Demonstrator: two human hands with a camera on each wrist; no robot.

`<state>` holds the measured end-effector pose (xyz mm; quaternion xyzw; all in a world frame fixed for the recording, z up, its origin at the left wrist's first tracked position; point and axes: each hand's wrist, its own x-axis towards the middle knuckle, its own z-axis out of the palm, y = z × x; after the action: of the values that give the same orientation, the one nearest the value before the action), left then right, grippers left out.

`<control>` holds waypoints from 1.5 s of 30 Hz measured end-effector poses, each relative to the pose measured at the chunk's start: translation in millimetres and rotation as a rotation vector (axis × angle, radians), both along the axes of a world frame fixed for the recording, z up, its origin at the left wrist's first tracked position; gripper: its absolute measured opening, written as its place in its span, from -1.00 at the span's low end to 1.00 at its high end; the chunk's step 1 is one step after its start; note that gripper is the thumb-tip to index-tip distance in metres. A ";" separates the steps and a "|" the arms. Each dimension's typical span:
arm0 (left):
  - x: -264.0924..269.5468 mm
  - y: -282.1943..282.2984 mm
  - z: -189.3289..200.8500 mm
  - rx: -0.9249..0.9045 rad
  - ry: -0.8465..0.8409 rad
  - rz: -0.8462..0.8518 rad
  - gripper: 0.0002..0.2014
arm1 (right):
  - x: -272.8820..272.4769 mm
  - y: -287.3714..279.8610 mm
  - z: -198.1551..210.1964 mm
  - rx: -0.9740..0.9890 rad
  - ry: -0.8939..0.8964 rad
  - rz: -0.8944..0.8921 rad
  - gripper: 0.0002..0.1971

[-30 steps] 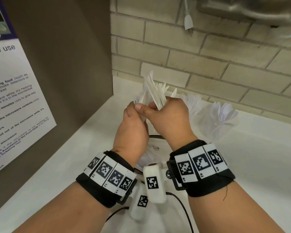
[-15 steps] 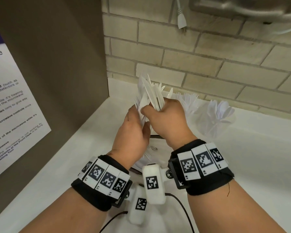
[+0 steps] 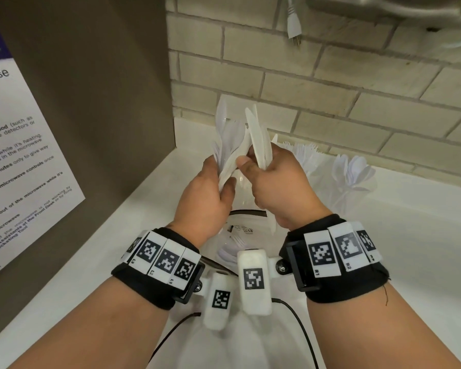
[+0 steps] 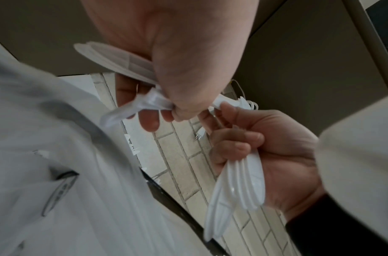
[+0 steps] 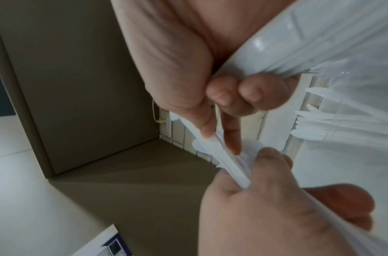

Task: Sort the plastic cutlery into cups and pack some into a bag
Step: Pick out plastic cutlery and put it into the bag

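Note:
Both hands are raised over the white counter, each holding white plastic cutlery. My left hand grips a fanned bunch of spoons and knives. My right hand grips a bunch of knives in its curled fingers. Its thumb and forefinger pinch one slanted piece that the left hand also holds. The right wrist view shows that pinch on the piece. In the left wrist view the knife handles stick out of the right fist. A clear bag holding some cutlery lies under the hands.
Two clear cups stand by the brick wall at back right, one with forks, one with spoons. A brown panel with a notice closes off the left. A plug hangs above.
The two bunches have parted slightly and sit a little higher. One piece now lies slanted between the hands, pinched by the right thumb and forefinger.

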<state>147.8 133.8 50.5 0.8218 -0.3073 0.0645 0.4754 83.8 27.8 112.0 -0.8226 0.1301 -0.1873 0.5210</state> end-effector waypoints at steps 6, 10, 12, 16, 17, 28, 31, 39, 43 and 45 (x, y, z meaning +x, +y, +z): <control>-0.3 -5.1 0.3 0.031 -0.064 0.043 -0.72 | -1.7 0.2 3.6 0.050 -0.014 -0.036 -0.86; 1.2 -3.3 1.5 0.095 -0.153 0.079 -0.70 | -4.3 -0.8 4.5 0.076 -0.020 -0.048 -0.81; 0.2 -2.6 2.1 0.112 -0.205 0.091 -0.73 | -5.3 -1.0 4.9 0.091 -0.023 -0.073 -0.76; -2.3 -1.6 4.4 0.106 -0.244 0.112 -0.71 | -5.8 -1.2 5.8 0.150 -0.026 -0.102 -0.84; -2.4 -1.3 4.5 0.107 -0.247 0.119 -0.70 | -6.5 -1.3 7.2 0.169 -0.025 -0.100 -0.85; -2.3 2.1 -3.0 -0.010 -0.182 0.058 -0.76 | -12.9 -5.2 19.1 0.299 -0.030 -0.021 -0.78; -2.1 2.4 -2.6 -0.032 -0.191 0.034 -0.76 | -12.6 -6.7 21.1 0.313 -0.054 -0.049 -0.84; 4.0 8.2 -14.2 -0.116 -0.058 0.029 -0.85 | -12.8 -27.2 42.2 0.392 -0.208 -0.134 -0.86; 9.6 13.4 -16.8 -0.192 0.045 0.015 -0.87 | -8.3 -48.3 56.5 0.465 -0.390 -0.216 -0.82; 13.6 17.1 -18.1 -0.262 0.125 -0.007 -0.93 | 7.0 -60.1 56.6 0.377 -0.440 -0.327 -0.86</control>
<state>161.4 150.9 32.4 0.7540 -0.2688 0.0511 0.5972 90.8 -32.3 168.6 -0.6198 0.1773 -0.4141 0.6425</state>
